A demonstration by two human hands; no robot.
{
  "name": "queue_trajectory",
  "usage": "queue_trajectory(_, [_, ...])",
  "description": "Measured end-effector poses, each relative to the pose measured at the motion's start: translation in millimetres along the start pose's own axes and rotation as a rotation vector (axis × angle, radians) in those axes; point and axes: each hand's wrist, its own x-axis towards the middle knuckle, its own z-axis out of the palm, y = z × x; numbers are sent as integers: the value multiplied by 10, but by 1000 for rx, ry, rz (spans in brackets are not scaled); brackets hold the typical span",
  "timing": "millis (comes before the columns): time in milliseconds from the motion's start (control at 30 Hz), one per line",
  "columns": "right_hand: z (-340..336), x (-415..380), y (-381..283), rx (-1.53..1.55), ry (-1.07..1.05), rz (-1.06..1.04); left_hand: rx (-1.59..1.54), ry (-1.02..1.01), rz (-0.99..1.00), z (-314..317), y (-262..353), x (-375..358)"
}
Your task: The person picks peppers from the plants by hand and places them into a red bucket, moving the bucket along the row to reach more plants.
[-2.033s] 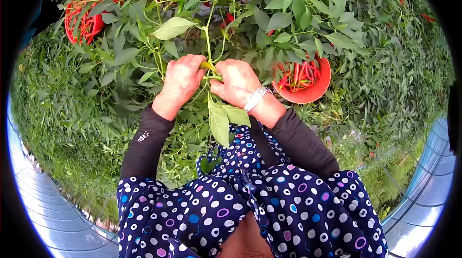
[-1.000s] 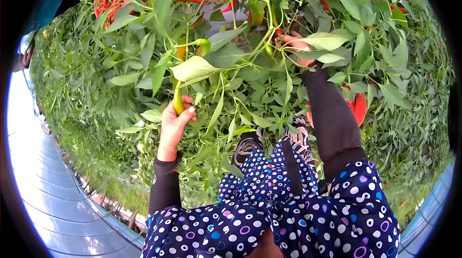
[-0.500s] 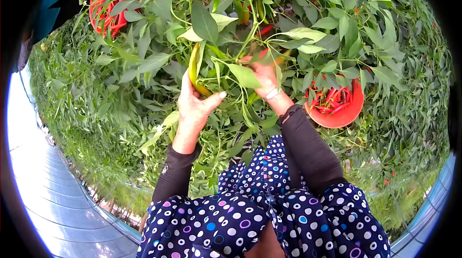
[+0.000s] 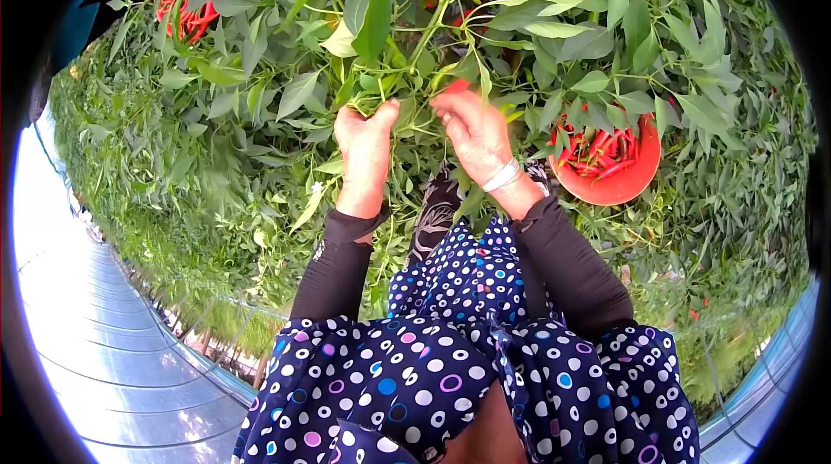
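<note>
Both hands are among the leaves of a pepper plant. My left hand is closed around green stems or leaves near the plant's middle; what exactly lies between thumb and fingers is partly hidden. To its right, my right hand has its fingers curled together, with a red pepper showing at the fingertips. Thin branches pass between the two hands. More red and green peppers hang just above, partly covered by leaves.
An orange-red bowl with several red peppers stands among the plants at the right. A red net bag of red peppers is at the upper left, partly behind leaves. Silvery sheeting runs along the lower left.
My left hand has moved off the yellow-green pepper it was touching and closed its fingers. My right hand, blurred among leaves before, is now in plainer view with red at its fingertips.
</note>
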Motion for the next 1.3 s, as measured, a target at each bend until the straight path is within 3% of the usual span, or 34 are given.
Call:
queue_trajectory(67, [-140, 140, 130, -398, 54, -233, 5, -5, 19, -26, -13, 23])
queue_trajectory(100, [-119, 206, 308, -455, -39, -302, 15, -31, -4, -33, -15, 30])
queue_trajectory(133, [-115, 201, 265, -455, -39, -304, 24, -61, -24, -37, -9, 34])
queue_trajectory(167, [-105, 204, 220, -533, -214, -303, 68, -88, -100, -53, 30, 26])
queue_trajectory(267, [-61, 267, 52, -760, -560, -253, -11, -50, 4, -68, 0, 10])
queue_trajectory(333, [-8, 270, 60, -825, -606, -285, 28, -19, 12, -111, -5, 12])
queue_trajectory(500, [98, 185, 98, -800, -474, -208, 33, 121, 60, -177, -59, 9])
queue_trajectory(567, [107, 176, 252, -738, -226, -144, -107, 154, 129, -145, -126, 22])
queue_trajectory(733, [276, 295, 551, -597, -114, -41, -141, 214, 106, -106, -93, -27])
queue_trajectory(800, [234, 421, 639, -717, -29, 214, -188, 225, 84, -148, -68, -24])
queue_trajectory(867, [-35, 504, 1089, -661, 203, 264, -212, 214, 107, -324, -67, 30])
queue_trajectory(933, [-356, 583, 922, -232, 140, 559, -192, 177, 6, -459, -35, 60])
queue_trajectory(1000, [-547, 653, 812, 27, 162, 703, -252, 152, -6, -539, -57, 97])
queue_trajectory(1033, [-622, 696, 917, 217, 163, 697, -245, 140, -28, -583, -50, 119])
queue_trajectory(1167, [-590, 1113, 1226, 66, 121, 478, -245, 133, -64, -747, -93, 175])
queue_trajectory(1233, [-508, 1302, 1256, -469, -116, 290, -233, 187, -106, -789, -124, 164])
queue_trajectory(1300, [-407, 1406, 1316, -509, -291, 233, -243, 151, -91, -818, -166, 156])
